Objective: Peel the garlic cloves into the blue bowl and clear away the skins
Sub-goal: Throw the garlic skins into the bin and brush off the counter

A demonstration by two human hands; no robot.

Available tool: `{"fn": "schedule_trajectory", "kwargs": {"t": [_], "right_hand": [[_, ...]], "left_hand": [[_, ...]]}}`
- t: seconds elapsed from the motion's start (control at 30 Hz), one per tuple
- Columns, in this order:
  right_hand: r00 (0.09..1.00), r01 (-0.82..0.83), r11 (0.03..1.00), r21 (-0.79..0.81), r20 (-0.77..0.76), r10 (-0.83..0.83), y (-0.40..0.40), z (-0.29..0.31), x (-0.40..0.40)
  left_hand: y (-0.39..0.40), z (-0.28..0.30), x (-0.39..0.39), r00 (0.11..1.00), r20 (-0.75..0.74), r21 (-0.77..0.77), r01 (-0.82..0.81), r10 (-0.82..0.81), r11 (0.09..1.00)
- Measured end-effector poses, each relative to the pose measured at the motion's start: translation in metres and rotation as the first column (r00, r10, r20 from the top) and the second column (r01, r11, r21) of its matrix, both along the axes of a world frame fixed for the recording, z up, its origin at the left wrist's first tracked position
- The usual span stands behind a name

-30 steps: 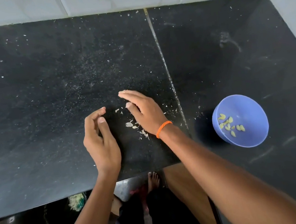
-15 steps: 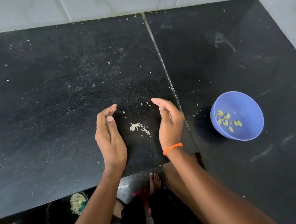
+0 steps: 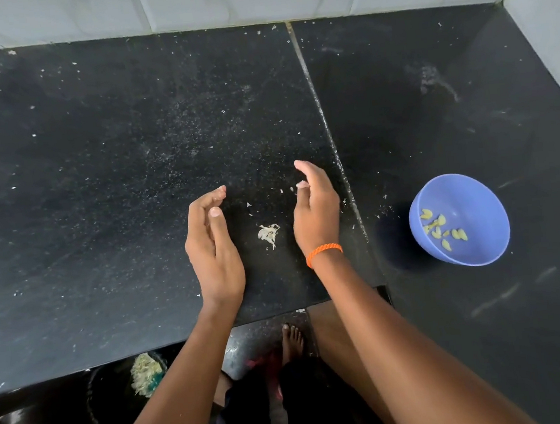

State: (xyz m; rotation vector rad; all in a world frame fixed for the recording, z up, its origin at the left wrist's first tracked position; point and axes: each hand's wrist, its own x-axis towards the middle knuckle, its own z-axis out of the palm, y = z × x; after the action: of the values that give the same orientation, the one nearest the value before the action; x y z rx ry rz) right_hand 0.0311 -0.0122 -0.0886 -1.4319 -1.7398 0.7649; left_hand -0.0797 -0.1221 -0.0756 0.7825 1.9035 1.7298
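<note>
My left hand (image 3: 213, 249) and right hand (image 3: 317, 218) stand apart, empty, cupped at 9 and 3 o'clock of the skins (image 3: 268, 234) to gather them on the tabletop (image 3: 96, 161), peeled cloves (image 3: 443, 230) in the blue bowl (image 3: 476, 199).

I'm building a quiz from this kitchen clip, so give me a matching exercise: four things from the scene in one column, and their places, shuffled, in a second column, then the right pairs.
Things:
1. peeled garlic cloves
2. small pile of skins
3. orange band
4. blue bowl

Places:
A. on the right wrist
B. on the counter right of the seam
C. inside the bowl
D. on the counter between the left hand and right hand

Pairs: 1-C, 2-D, 3-A, 4-B
</note>
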Motion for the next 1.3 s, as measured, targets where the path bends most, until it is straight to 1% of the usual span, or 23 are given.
{"fn": "schedule_trajectory", "kwargs": {"t": [0.07, 0.13, 0.2, 0.27, 0.3, 0.33, 0.43, 0.5, 0.57, 0.63, 0.67, 0.73, 0.8, 0.83, 0.9, 0.97, 1.03, 1.13, 1.2, 1.3], "right_hand": [[0.988, -0.144, 0.99, 0.006, 0.059, 0.144, -0.015, -0.002, -0.006], [0.943, -0.327, 0.945, -0.017, 0.057, 0.328, -0.038, -0.001, -0.014], [0.9, -0.433, 0.902, -0.011, 0.045, 0.433, -0.046, 0.002, -0.015], [0.898, -0.436, 0.899, 0.035, 0.084, 0.432, -0.034, 0.006, -0.012], [0.889, -0.446, 0.893, 0.057, 0.148, 0.434, -0.025, 0.008, -0.012], [0.857, -0.486, 0.872, 0.064, 0.228, 0.461, -0.016, 0.009, -0.012], [0.683, -0.651, 0.759, 0.004, 0.439, 0.584, -0.007, 0.01, -0.011], [0.613, -0.711, 0.703, -0.002, 0.489, 0.621, -0.014, 0.01, -0.003], [0.585, -0.741, 0.671, 0.01, 0.499, 0.639, -0.023, 0.009, 0.013], [0.584, -0.743, 0.669, 0.015, 0.502, 0.637, -0.033, 0.008, 0.03], [0.598, -0.73, 0.683, 0.012, 0.494, 0.631, -0.037, 0.009, 0.037], [0.67, -0.666, 0.746, -0.001, 0.439, 0.599, -0.04, 0.01, 0.043], [0.782, -0.54, 0.841, 0.001, 0.37, 0.502, -0.038, 0.01, 0.044], [0.823, -0.469, 0.883, 0.001, 0.363, 0.437, -0.039, 0.01, 0.043], [0.851, -0.352, 0.936, -0.011, 0.412, 0.325, -0.049, 0.01, 0.035], [0.846, -0.303, 0.953, -0.02, 0.454, 0.279, -0.069, 0.01, 0.024], [0.834, -0.324, 0.945, -0.029, 0.462, 0.301, -0.083, 0.01, 0.017], [0.82, -0.364, 0.929, -0.066, 0.45, 0.353, -0.075, 0.014, 0.018], [0.779, -0.429, 0.898, -0.093, 0.466, 0.42, -0.067, 0.018, 0.021], [0.693, -0.536, 0.838, -0.099, 0.515, 0.504, -0.059, 0.021, 0.024]], "left_hand": [[-0.001, 0.001, -0.002, 1.0, -0.01, -0.004, -0.014, 0.014, 1.0], [-0.002, 0.002, -0.002, 1.0, -0.028, -0.009, -0.01, 0.01, 1.0], [-0.001, 0.003, -0.001, 0.999, -0.037, -0.018, 0.003, -0.004, 1.0], [-0.001, 0.004, -0.001, 0.999, -0.042, -0.027, 0.013, -0.014, 1.0], [-0.001, 0.003, -0.002, 0.999, -0.046, -0.029, 0.016, -0.018, 0.999], [-0.001, 0.002, -0.001, 0.999, -0.047, -0.026, 0.02, -0.021, 0.999], [-0.001, -0.002, 0.001, 0.999, -0.021, -0.009, 0.026, -0.026, 1.0], [-0.002, -0.003, 0.004, 0.999, -0.019, -0.01, 0.028, -0.028, 1.0], [-0.002, -0.002, 0.006, 0.999, -0.018, -0.017, 0.036, -0.036, 0.999], [-0.003, -0.001, 0.008, 0.999, -0.014, -0.03, 0.041, -0.041, 0.999], [-0.003, 0.0, 0.008, 0.999, -0.016, -0.035, 0.043, -0.044, 0.998], [-0.003, 0.0, 0.008, 0.999, -0.018, -0.033, 0.046, -0.046, 0.998], [-0.004, 0.0, 0.007, 0.998, -0.03, -0.036, 0.057, -0.058, 0.998], [-0.004, -0.001, 0.007, 0.997, -0.041, -0.046, 0.069, -0.07, 0.997], [-0.006, -0.003, 0.006, 0.994, -0.056, -0.071, 0.095, -0.099, 0.993], [-0.007, -0.005, 0.006, 0.991, -0.066, -0.084, 0.109, -0.114, 0.991], [-0.008, -0.007, 0.006, 0.991, -0.075, -0.085, 0.106, -0.112, 0.991], [-0.009, -0.007, 0.006, 0.99, -0.073, -0.082, 0.113, -0.119, 0.99], [-0.01, -0.008, 0.006, 0.99, -0.083, -0.085, 0.109, -0.116, 0.99], [-0.01, -0.008, 0.005, 0.991, -0.081, -0.091, 0.099, -0.107, 0.991]]}}
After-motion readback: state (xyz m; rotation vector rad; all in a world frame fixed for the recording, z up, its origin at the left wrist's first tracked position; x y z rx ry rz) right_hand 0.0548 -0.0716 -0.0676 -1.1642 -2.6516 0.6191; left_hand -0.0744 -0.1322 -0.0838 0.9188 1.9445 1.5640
